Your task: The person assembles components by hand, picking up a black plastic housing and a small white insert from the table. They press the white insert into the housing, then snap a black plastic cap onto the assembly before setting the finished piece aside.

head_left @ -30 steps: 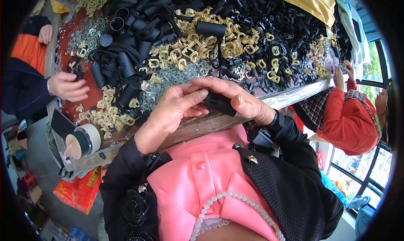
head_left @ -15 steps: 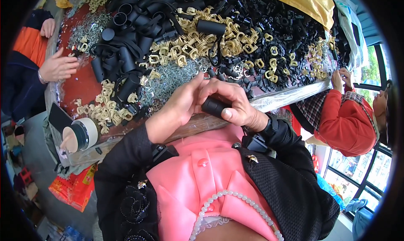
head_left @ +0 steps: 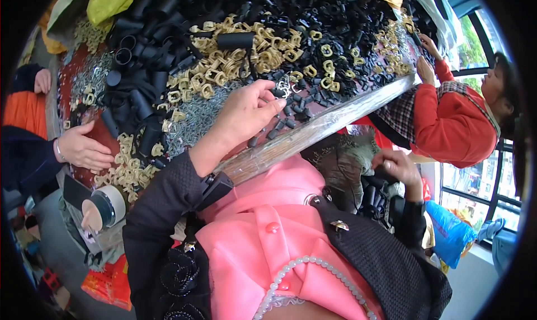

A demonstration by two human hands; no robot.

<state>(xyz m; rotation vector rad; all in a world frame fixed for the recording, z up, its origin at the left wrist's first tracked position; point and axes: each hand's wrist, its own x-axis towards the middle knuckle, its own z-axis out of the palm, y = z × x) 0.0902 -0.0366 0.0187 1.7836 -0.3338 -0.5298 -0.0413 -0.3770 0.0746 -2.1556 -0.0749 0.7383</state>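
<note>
My left hand [head_left: 246,114] reaches over the table's front edge. Its thumb and fingers close on a small black plastic piece [head_left: 278,93], beside white curved clips [head_left: 287,84] and small black plugs [head_left: 302,103] on the table. Off to the right, below table height, is my right hand [head_left: 399,168], fingers loosely bent and somewhat apart, with nothing visible in them. Under it a dark sack [head_left: 344,172] holds black cylinders [head_left: 373,200]. Cream plastic clips [head_left: 215,74] and metal hooks [head_left: 193,121] lie heaped beyond my left hand.
A wooden rail [head_left: 313,131] wrapped in clear film edges the table. At left, another person's hand [head_left: 84,147] lies by cream clips, near a phone [head_left: 76,192] and a round jar [head_left: 109,205]. At right, a person in red [head_left: 453,124] works at the table. Large black tubes [head_left: 144,54] are piled behind.
My right hand has left the table edge and moved right, to the sack; the black cylinder is no longer in it. My left hand now pinches a small black piece. The view has shifted.
</note>
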